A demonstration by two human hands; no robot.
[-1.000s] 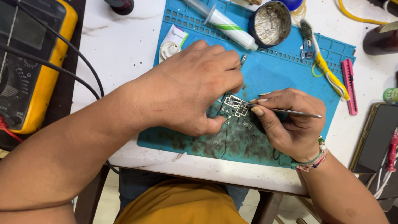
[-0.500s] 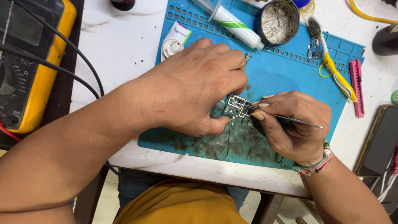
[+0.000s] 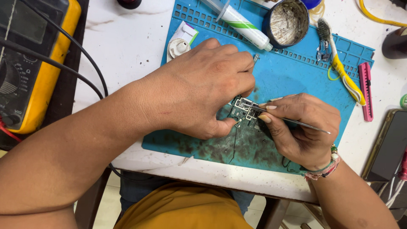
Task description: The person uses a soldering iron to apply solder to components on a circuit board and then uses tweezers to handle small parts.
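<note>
Head view looks down on a white surface (image 3: pixel 127 46) carrying a blue mat (image 3: pixel 292 76), stained dark along its near edge. A yellow multimeter (image 3: pixel 29 72) lies at the far left, its black leads trailing across the surface toward the person.

Left hand (image 3: pixel 203 85) rests on the mat, fingers curled over, its thumb and fingertips pinching the left edge of a small circuit board (image 3: pixel 243 111) that lies flat near the mat's middle. Right hand (image 3: pixel 301 127) sits just right of the board, its grip pressed together on thin metal tweezers (image 3: pixel 292 121), whose tips touch the board's right side while the other end points off to the right. A beaded bracelet (image 3: pixel 326 167) circles the right wrist.

Along the mat's far edge lie a white syringe (image 3: pixel 237 21) with a green stripe, and just beside it a round tin (image 3: pixel 288 21) of grey paste. A toothbrush (image 3: pixel 339 63) with a yellow and white handle lies to the right, and a pink tool (image 3: pixel 366 89) sits at the mat's right border. A dark phone (image 3: pixel 388 144) lies off the mat at the right edge. A small white cap (image 3: pixel 178 47) sits near the left knuckles.
</note>
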